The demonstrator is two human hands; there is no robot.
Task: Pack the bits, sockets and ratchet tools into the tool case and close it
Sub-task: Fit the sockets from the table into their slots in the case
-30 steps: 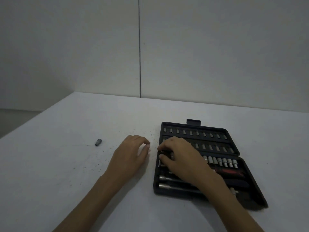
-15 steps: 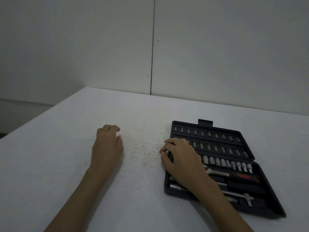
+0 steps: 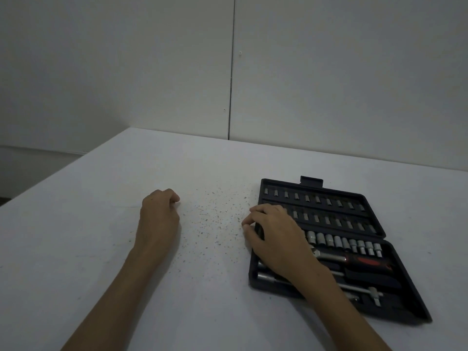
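Note:
The black tool case [image 3: 405, 295] lies open on the white table at the right. Two rows of bits [image 3: 329, 201] fill its far half, and a row of sockets [image 3: 342, 241] sits in the middle. A ratchet with a red and black handle [image 3: 364, 262] and an extension bar [image 3: 364, 290] lie in the near half. My right hand [image 3: 276, 239] rests on the case's left end, its bent fingers over the left edge. My left hand [image 3: 159, 214] is on the table left of the case, fingers curled down over a small loose bit, which is hidden.
Dark specks [image 3: 212, 216] are scattered on the table between my hands. The table's left edge [image 3: 63, 171] runs diagonally at the left, and a grey wall stands behind the table. The case's latch tab [image 3: 311, 180] sticks out at its far side.
My left hand has moved left, away from the case, onto the spot where the small loose bit lay, and curled over it. My right hand has stayed on the case's left end.

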